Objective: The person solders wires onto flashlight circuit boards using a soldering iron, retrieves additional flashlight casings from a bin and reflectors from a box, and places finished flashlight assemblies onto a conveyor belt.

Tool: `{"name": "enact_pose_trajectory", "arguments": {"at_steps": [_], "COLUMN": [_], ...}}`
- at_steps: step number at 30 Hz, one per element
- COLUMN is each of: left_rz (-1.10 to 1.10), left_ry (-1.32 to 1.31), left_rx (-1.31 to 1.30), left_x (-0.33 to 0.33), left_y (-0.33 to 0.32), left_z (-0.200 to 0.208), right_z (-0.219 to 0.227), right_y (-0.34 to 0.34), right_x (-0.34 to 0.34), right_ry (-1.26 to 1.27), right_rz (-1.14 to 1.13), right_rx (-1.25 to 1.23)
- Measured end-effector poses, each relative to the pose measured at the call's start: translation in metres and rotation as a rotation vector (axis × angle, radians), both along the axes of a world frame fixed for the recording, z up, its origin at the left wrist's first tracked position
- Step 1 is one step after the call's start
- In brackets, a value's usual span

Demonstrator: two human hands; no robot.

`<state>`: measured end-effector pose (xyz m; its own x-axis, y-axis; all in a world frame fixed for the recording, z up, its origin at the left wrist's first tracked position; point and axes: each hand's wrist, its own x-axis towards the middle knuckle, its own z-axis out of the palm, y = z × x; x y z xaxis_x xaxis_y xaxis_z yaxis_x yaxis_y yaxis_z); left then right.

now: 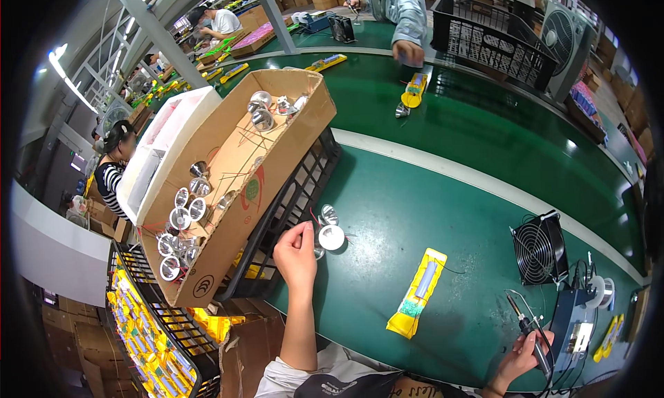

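R grip (522, 358) at 4–5 o'clk, fingers curled round a soldering iron (526, 325), its tip pointing to 11. L grip (296, 256) at 7, fingers bent in; can't tell how tightly closed or if anything's held. Yellow unit (419, 292) w/ blue cell lies at 5 on the green counter (377, 204), btwn both hands, untouched. Few reflectors (329, 215) nr ctr at 6, just beside L fingertips. Blk crate (168, 324) of yellow units at 8; cardbd box (238, 221) w/ more reflectors at 9. Blk fan (538, 251) at 3–4, solder spool (604, 292) at 4. Farther: green belt (505, 118), 2nd yellow unit (414, 91) on it at 1, nr co-worker's hand (408, 53).
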<state>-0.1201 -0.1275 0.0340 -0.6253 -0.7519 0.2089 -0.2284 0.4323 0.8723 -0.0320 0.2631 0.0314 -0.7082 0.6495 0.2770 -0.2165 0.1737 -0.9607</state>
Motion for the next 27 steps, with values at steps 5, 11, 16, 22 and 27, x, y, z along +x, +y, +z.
{"name": "enact_pose_trajectory", "arguments": {"at_steps": [5,11,16,22,27], "left_rz": [0.024,-0.034,-0.056,-0.105,-0.193], "left_ry": [-0.07,-0.236,-0.114,-0.098,0.09], "left_rx": [-0.263,-0.176,-0.153,-0.067,0.097], "left_x": [-0.001,-0.001,-0.006,-0.014,-0.013], "left_y": [0.0,0.012,0.002,0.004,0.013], "left_z": [0.014,0.031,0.01,0.005,0.011], "right_z": [-0.002,-0.004,-0.005,-0.003,-0.007], "right_y": [0.003,0.001,0.001,0.0,0.005], "right_x": [0.002,0.002,0.003,0.004,0.009], "right_ry": [-0.001,0.024,0.014,0.004,-0.006], "right_rz": [0.003,0.018,0.021,0.018,0.012], "right_rx": [-0.008,0.015,0.005,0.019,0.002]}}
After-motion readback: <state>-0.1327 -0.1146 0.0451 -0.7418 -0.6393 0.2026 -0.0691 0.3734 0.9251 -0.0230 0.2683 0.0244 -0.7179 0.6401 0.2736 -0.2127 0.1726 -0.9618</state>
